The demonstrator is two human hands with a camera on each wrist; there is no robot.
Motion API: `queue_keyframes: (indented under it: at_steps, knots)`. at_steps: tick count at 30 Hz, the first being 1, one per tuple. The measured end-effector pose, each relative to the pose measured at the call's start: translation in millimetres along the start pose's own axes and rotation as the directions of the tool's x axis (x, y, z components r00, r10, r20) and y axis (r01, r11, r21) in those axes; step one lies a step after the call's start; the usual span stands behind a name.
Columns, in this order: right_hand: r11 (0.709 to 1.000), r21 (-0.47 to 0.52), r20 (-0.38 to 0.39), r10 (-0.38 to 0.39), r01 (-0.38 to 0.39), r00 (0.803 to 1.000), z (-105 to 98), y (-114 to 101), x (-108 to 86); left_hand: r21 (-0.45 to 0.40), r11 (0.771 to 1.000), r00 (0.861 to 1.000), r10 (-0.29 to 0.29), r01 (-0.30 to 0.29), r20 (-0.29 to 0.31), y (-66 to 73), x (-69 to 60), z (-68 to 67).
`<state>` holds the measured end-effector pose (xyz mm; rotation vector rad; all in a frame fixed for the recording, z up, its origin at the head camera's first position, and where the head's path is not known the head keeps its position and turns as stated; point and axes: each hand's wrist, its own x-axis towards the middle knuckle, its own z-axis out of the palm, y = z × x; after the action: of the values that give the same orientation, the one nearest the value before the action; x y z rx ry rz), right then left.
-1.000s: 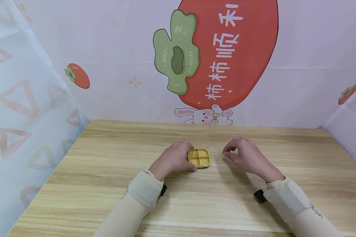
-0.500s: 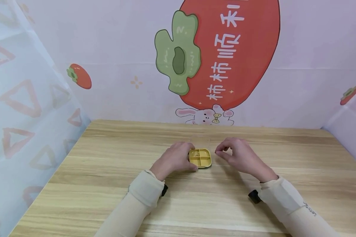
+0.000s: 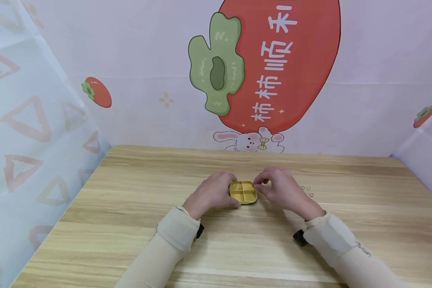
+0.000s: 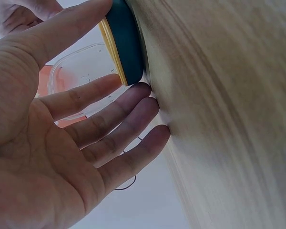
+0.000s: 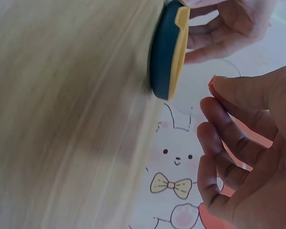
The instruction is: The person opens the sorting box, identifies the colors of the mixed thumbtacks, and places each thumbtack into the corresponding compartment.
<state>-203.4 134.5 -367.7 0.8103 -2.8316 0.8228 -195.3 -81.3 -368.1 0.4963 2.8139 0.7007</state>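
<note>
A small pill box [image 3: 243, 192] with a yellow four-compartment inside and a dark teal outside [image 4: 125, 43] lies on the table, its clear lid [image 4: 83, 71] swung back. My left hand [image 3: 215, 191] holds its left side between thumb and index finger, the other fingers spread against the tabletop. Thumb and index finger of my right hand [image 3: 277, 188] pinch a tiny orange-red piece [image 5: 211, 81], seen edge-on, near the box's right rim. One small ring-like piece [image 3: 239, 188] sits in the far left compartment.
Several small ring-like pieces [image 3: 311, 195] lie on the wooden table [image 3: 237, 248], to the right of my right hand. A printed cloth wall [image 3: 147, 112] stands behind the table, with others at both sides.
My right hand has moved left, up to the box's right rim, with the tiny piece pinched. The ring-like pieces it covered now show. My left hand stays on the box.
</note>
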Motion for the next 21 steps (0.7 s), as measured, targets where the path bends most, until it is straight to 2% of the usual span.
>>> queue_keyframes:
  at_steps: [7, 21]
  knots:
    - [0.999, -0.04, -0.011, 0.007, -0.007, 1.0, 8.1, -6.5, 4.8, 0.002, 1.0, 1.0, 0.015, -0.015, -0.002, -0.1, 0.1, -0.6]
    - [0.997, -0.045, 0.014, 0.069, -0.068, 0.998, 18.9, -10.3, 9.4, -0.007, 1.0, 1.0, 0.01, -0.01, 0.004, 1.1, -0.9, -1.1]
